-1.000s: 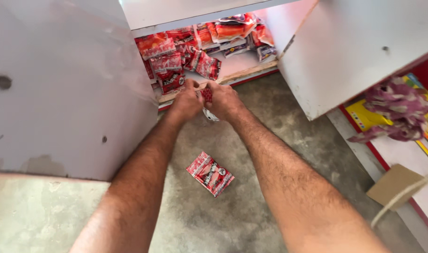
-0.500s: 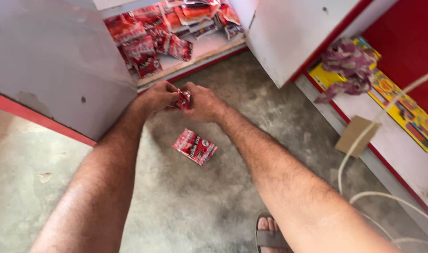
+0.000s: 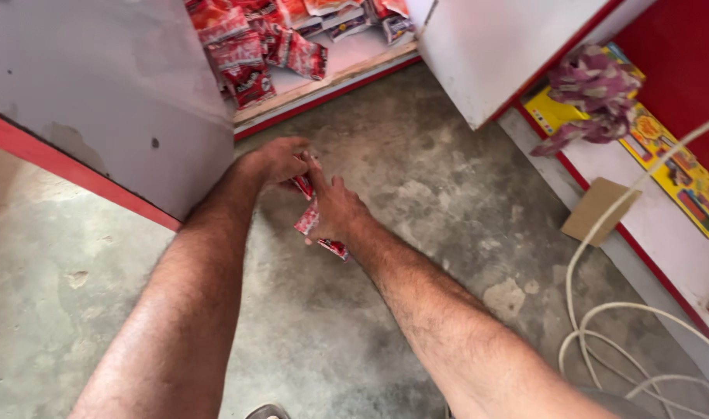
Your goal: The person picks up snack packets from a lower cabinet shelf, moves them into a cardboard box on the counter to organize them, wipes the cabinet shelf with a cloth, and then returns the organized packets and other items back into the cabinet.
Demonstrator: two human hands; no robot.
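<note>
Pinching a small red sachet [image 3: 302,186], the left hand [image 3: 277,161] keeps a clenched grip just above the floor [image 3: 416,194], while the right hand [image 3: 335,208] lies flat over more red sachets [image 3: 314,230] beside it, its grip released. Both sit just in front of the shelf [image 3: 331,77] piled with like packets [image 3: 246,54]. That light pinch could slip and drop the sachet, and loose ones under the palm might slide away.
</note>
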